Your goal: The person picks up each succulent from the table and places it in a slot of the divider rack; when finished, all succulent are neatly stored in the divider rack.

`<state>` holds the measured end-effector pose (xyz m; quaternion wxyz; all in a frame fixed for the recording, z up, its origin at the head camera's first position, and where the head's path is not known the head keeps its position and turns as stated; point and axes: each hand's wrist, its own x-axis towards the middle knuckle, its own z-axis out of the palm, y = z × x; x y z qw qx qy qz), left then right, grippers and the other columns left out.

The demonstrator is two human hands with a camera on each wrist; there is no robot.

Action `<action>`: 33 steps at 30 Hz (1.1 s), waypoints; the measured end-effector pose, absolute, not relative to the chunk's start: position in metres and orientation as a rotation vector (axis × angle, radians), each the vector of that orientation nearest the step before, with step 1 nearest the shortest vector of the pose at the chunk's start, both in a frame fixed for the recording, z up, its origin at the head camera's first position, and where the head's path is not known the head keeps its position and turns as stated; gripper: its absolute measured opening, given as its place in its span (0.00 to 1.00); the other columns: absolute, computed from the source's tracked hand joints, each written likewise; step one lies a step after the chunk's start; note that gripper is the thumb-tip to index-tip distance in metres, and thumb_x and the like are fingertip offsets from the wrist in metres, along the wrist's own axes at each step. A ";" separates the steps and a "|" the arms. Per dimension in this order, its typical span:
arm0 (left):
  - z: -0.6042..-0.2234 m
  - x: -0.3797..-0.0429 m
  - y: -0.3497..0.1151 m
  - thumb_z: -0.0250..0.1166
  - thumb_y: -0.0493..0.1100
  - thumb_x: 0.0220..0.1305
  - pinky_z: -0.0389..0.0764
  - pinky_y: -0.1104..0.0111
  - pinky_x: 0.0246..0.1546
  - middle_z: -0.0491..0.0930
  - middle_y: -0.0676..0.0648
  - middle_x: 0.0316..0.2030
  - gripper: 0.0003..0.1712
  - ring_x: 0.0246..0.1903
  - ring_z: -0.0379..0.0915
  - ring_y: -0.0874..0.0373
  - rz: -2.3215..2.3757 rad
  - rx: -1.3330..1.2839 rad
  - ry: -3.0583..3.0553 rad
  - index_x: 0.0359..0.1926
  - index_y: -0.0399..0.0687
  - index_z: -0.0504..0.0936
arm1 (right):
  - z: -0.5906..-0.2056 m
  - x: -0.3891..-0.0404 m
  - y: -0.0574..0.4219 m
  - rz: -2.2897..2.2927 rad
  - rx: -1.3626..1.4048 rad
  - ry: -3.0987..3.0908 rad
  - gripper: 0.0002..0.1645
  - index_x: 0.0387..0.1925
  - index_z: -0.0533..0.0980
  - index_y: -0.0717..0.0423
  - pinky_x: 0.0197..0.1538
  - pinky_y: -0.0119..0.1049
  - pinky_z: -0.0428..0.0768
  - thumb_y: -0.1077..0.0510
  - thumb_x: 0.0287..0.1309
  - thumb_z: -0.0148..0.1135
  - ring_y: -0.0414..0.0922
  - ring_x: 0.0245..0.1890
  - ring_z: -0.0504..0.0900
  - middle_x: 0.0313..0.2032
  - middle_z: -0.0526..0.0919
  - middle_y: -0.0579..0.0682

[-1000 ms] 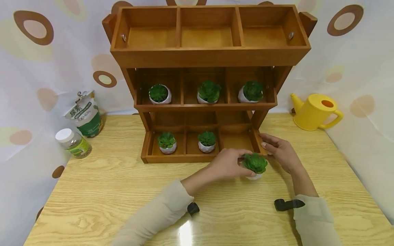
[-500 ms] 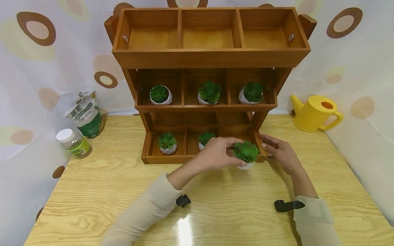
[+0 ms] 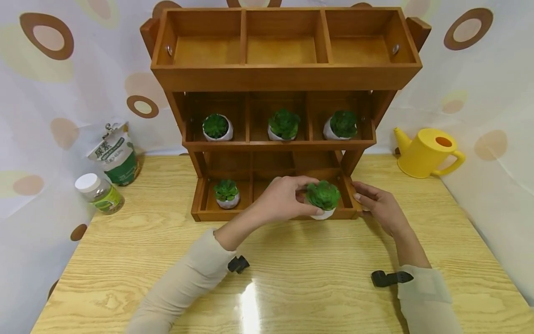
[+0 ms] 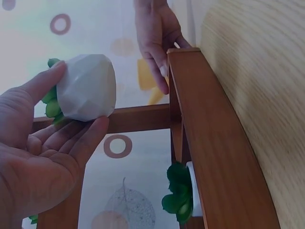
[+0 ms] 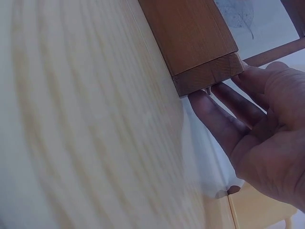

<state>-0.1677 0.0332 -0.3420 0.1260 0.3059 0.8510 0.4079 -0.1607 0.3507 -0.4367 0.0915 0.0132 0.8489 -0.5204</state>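
In the head view my left hand [image 3: 288,197] holds a potted succulent [image 3: 323,195] in front of the lower right compartment, thumb and fingers around its pot. The left wrist view shows the white faceted pot [image 4: 88,88] between thumb and fingers, tilted, with the green leaves toward the palm. My right hand [image 3: 381,206] rests against the right end of the bottom tier of the wooden shelf [image 3: 288,79]. In the right wrist view its extended fingers [image 5: 214,119] touch the end panel [image 5: 209,74]. A succulent [image 3: 226,192] sits in the lower left compartment; the lower middle one is mostly hidden behind my left hand.
Three succulents, including one in the center [image 3: 283,124], stand on the middle tier. A yellow watering can [image 3: 427,153] is at the right. A clipped bag [image 3: 117,157] and a white-lidded jar [image 3: 100,194] stand at the left on the wooden table [image 3: 317,287].
My left hand has carried the succulent left and upward, from the front right corner to the lower right compartment, now covering the lower middle plant. My right hand has stayed at the shelf's end.
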 end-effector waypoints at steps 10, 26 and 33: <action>-0.344 -0.181 0.026 0.78 0.51 0.56 0.83 0.70 0.46 0.86 0.49 0.55 0.39 0.45 0.85 0.61 1.259 0.827 2.479 0.68 0.51 0.77 | -0.438 -0.162 0.352 -1.553 0.055 2.517 0.37 0.78 0.59 0.50 0.45 0.30 0.85 0.43 0.76 0.52 0.19 0.48 0.75 0.76 0.62 0.60; -0.359 -0.200 0.033 0.77 0.52 0.57 0.82 0.63 0.57 0.85 0.50 0.57 0.38 0.60 0.80 0.56 1.367 0.697 2.458 0.68 0.57 0.77 | -0.438 -0.162 0.351 -1.562 0.064 2.504 0.37 0.78 0.59 0.50 0.45 0.29 0.85 0.43 0.75 0.52 0.20 0.49 0.74 0.76 0.61 0.60; -0.372 -0.209 0.044 0.76 0.53 0.58 0.82 0.62 0.57 0.85 0.50 0.57 0.38 0.61 0.79 0.55 1.417 0.650 2.439 0.68 0.56 0.76 | -0.438 -0.162 0.351 -1.548 0.057 2.518 0.37 0.78 0.59 0.50 0.45 0.29 0.85 0.42 0.75 0.53 0.21 0.50 0.73 0.76 0.61 0.60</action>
